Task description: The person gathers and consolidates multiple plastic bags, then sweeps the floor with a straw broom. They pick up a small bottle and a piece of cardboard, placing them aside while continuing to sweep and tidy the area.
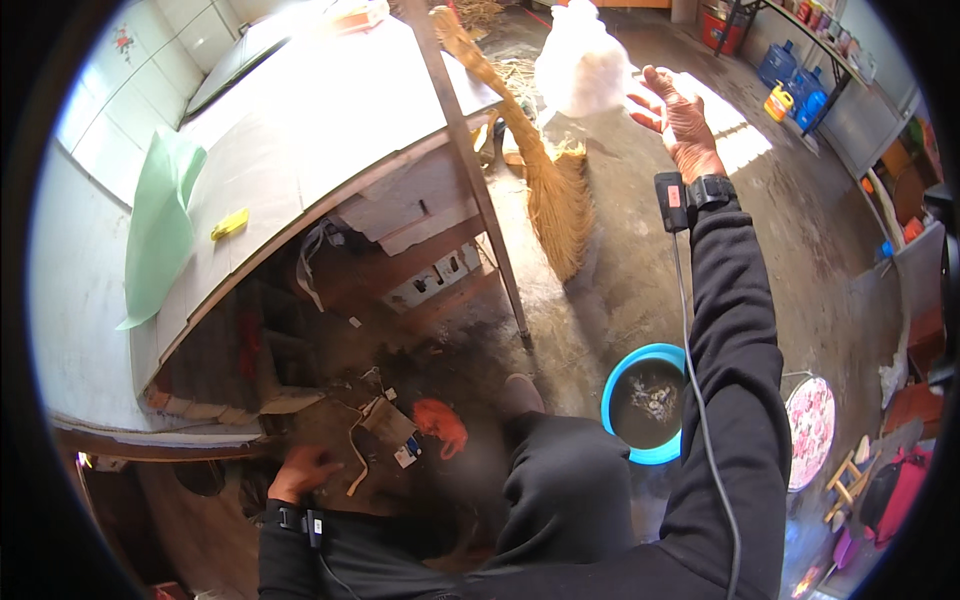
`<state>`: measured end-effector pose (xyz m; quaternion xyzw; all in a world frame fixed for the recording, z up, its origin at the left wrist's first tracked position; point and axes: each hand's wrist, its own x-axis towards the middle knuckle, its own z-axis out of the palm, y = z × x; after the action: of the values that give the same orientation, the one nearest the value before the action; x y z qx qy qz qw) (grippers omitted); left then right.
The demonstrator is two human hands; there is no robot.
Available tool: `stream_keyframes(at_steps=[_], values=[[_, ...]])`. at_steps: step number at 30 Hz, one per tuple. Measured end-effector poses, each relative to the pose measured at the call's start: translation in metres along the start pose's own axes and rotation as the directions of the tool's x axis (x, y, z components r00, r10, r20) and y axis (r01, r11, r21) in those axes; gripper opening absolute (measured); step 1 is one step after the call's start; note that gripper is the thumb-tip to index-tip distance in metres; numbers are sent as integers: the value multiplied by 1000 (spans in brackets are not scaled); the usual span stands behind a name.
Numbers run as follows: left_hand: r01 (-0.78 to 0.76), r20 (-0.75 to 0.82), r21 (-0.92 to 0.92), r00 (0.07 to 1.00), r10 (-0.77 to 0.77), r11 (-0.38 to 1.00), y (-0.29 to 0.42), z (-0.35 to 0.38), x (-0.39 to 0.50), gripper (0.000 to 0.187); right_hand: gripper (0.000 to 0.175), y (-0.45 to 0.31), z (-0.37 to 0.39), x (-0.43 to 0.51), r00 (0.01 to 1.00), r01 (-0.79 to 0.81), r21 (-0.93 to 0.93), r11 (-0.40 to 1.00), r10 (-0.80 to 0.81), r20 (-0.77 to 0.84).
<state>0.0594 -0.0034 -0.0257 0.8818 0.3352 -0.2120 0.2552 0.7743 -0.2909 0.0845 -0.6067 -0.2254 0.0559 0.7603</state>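
Observation:
My right hand (pixel 679 124) is raised at the top, palm turned sideways and fingers apart. Just left of its fingertips is a white, overexposed plastic bag (pixel 585 64); whether they touch is unclear. A straw broom (pixel 559 202) leans beside the table leg, bristles down. At the lower left, my left hand (pixel 304 472) is slightly blurred, fingers spread, with nothing visible in it. To its right on the dark floor lie a red plastic bag (pixel 441 429), a cardboard piece (pixel 388 420) and a bent strip (pixel 358 461).
A white-topped table (pixel 300 142) fills the left, bearing a green sheet (pixel 161 232) and a yellow wrapper (pixel 229 224). A blue basin (pixel 611 390) of murky water with scraps stands by my right leg. Beyond my sleeve is a floral-topped stool (pixel 811 431). Water jugs (pixel 778 64) stand far right.

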Motion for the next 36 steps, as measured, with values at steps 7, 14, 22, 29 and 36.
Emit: stream_keyframes(at_steps=[7, 14, 22, 29, 36], values=[[-34, -46, 42, 998, 36, 999, -12, -1, 2, 38, 37, 27, 33, -84, 970, -244, -214, 946, 238, -53], [-67, -17, 44, 998, 68, 997, -17, 0, -4, 41, 36, 36, 30, -177, 897, -374, -357, 856, 432, 97], [-172, -82, 81, 980, 179, 982, 0, -11, -25, 37, 42, 26, 61, -234, 789, -307, -573, 760, 540, 293], [-513, -229, 48, 830, 509, 857, 39, -25, -28, 28, 34, -3, 117, -246, 620, 0, -778, 629, 610, 493], [-29, -597, 77, 799, 69, 997, -12, -32, -40, 27, 40, 0, 214, -282, 336, 442, -644, 625, 550, 764]])
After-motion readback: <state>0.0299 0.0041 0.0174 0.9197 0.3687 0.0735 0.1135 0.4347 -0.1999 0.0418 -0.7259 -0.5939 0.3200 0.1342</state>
